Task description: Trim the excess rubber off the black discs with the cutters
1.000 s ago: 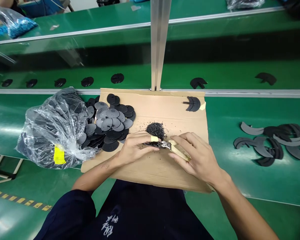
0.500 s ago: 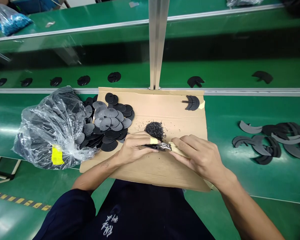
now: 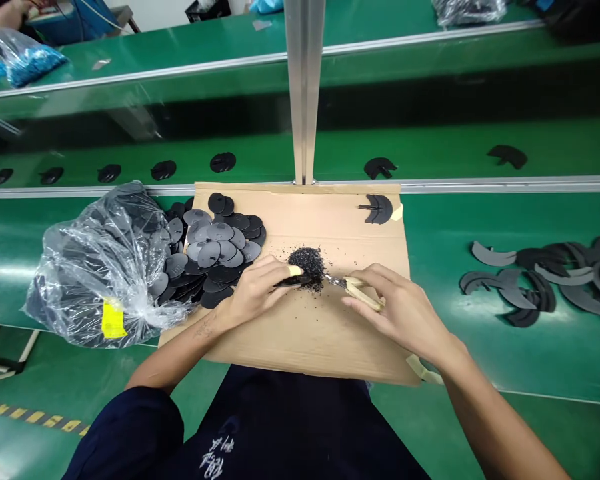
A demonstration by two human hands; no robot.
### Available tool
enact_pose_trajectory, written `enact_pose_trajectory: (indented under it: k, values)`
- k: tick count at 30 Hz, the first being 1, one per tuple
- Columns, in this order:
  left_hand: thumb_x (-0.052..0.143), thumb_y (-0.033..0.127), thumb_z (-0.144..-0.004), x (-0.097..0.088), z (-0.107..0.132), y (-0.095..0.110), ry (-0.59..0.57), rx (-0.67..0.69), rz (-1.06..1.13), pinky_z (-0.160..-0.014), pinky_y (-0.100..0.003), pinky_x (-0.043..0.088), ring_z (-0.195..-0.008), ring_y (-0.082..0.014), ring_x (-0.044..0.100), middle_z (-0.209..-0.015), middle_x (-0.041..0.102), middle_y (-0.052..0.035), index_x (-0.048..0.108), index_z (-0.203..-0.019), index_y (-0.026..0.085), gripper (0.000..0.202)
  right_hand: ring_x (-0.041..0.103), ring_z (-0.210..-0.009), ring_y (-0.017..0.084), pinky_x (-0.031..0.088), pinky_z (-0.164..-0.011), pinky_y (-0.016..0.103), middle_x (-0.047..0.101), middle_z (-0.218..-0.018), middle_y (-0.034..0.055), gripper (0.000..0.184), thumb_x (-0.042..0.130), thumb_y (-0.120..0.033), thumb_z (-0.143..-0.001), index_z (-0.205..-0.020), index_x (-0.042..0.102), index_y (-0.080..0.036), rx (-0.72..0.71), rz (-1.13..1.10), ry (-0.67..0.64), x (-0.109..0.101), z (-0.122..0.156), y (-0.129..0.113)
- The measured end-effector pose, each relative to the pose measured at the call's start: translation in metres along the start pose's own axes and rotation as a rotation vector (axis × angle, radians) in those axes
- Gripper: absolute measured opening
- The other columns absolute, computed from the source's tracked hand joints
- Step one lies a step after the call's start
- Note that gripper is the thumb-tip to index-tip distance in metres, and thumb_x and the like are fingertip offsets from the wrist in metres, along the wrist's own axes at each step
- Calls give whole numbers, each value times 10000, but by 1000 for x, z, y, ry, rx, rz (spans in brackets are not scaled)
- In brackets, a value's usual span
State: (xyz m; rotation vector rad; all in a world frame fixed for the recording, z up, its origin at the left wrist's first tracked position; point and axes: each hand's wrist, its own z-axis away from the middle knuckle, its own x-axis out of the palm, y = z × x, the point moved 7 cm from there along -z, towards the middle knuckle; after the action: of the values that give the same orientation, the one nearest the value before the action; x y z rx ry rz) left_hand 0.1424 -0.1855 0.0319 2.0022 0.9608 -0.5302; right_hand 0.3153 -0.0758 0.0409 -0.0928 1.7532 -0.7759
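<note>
My left hand (image 3: pixel 261 285), tape round a fingertip, is closed on a thin black plastic part (image 3: pixel 291 281), partly hidden by the fingers. Just beyond it lies a heap of small black plastic bits (image 3: pixel 307 261) on a cardboard sheet (image 3: pixel 300 340). In my right hand (image 3: pixel 403 300) is a pair of cutting pliers (image 3: pixel 363 291) with cream handles. Their metal tips point left at the heap's edge, apart from the part. Left of my left hand, round black discs (image 3: pixel 220 232) spill beside a clear plastic bag (image 3: pixel 100 260) holding more of them.
Crescent-shaped black pieces (image 3: pixel 530 280) lie piled on the green table at the right. A notched black piece (image 3: pixel 380 209) sits at the cardboard's far right corner. A metal post (image 3: pixel 305 100) rises behind the cardboard. Several black parts (image 3: pixel 223 162) line the green strip beyond the rail.
The pliers have come away from the black part, and their handles have spread. My left hand has shifted slightly up and left with the part. The camera view has moved a little.
</note>
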Motion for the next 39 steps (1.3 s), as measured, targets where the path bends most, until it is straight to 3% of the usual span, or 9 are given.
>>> enact_pose_trajectory:
  k: [3, 6, 10, 13, 16, 19, 21, 30, 39]
  values:
    - [730, 273, -935, 1, 0, -1, 76, -84, 198, -732, -267, 560, -788, -157, 699, -883, 753, -64, 704, -1074, 162, 179, 685, -952, 245, 548, -761, 353, 715, -1127, 93, 269, 641, -312, -979, -1231, 636, -220, 1, -154, 71, 8, -2, 0]
    - [703, 252, -950, 7, -1, 2, 97, -94, 269, -791, -265, 594, -881, -171, 733, -958, 766, -84, 698, -1046, 165, 130, 665, -854, 218, 527, -724, 338, 721, -999, 78, 173, 566, -194, -992, -1152, 631, -203, -115, -167, 191, 15, -7, -14]
    - [565, 168, -998, 15, 0, 5, -5, 0, 50, -854, -331, 605, -964, -204, 719, -1041, 752, -115, 678, -1198, 161, 230, 604, -747, 198, 445, -652, 334, 711, -871, 67, 215, 494, -79, -1000, -1078, 664, -186, -366, 196, 274, 18, -5, -48]
    - [508, 81, -972, 18, 4, 2, -83, 25, -34, -876, -374, 601, -1011, -221, 701, -1103, 739, -131, 670, -1228, 157, 312, 624, -800, 207, 467, -672, 344, 725, -943, 84, 221, 495, -77, -992, -1123, 646, -172, -453, 125, 250, 11, 0, -55]
    - [480, 27, -923, 14, 6, -2, -54, -18, 91, -846, -341, 609, -986, -194, 711, -1084, 747, -112, 673, -1219, 167, 381, 648, -858, 217, 513, -723, 355, 723, -1006, 90, 246, 550, -160, -993, -1229, 609, -191, -367, -98, 221, -1, 1, -36]
    - [506, 37, -909, 11, 6, -1, -30, -58, 243, -839, -307, 615, -974, -179, 728, -1066, 758, -105, 684, -1221, 169, 382, 632, -825, 228, 493, -705, 359, 720, -978, 85, 244, 560, -203, -999, -1233, 630, -215, -248, -12, 222, -6, -1, -13]
    - [532, 49, -912, 10, 5, 1, -22, -76, 302, -842, -296, 617, -979, -180, 734, -1065, 763, -110, 692, -1216, 165, 363, 615, -811, 228, 475, -695, 355, 720, -985, 84, 230, 551, -223, -1009, -1219, 644, -217, -246, 61, 204, -4, -2, -8]
    - [631, 119, -946, 8, 3, 6, 23, -109, 355, -806, -262, 634, -908, -171, 759, -998, 786, -110, 730, -1126, 146, 207, 565, -756, 198, 425, -667, 336, 715, -929, 65, 190, 494, -241, -1053, -1161, 642, -192, -331, 231, 191, -1, -5, -19]
    - [703, 174, -938, 10, 5, 6, 59, -141, 421, -748, -217, 628, -825, -161, 773, -946, 799, -106, 757, -1068, 144, 144, 522, -668, 172, 378, -593, 331, 695, -803, 29, 187, 499, -131, -1022, -1092, 658, -200, -394, 440, 303, -4, 0, -31]
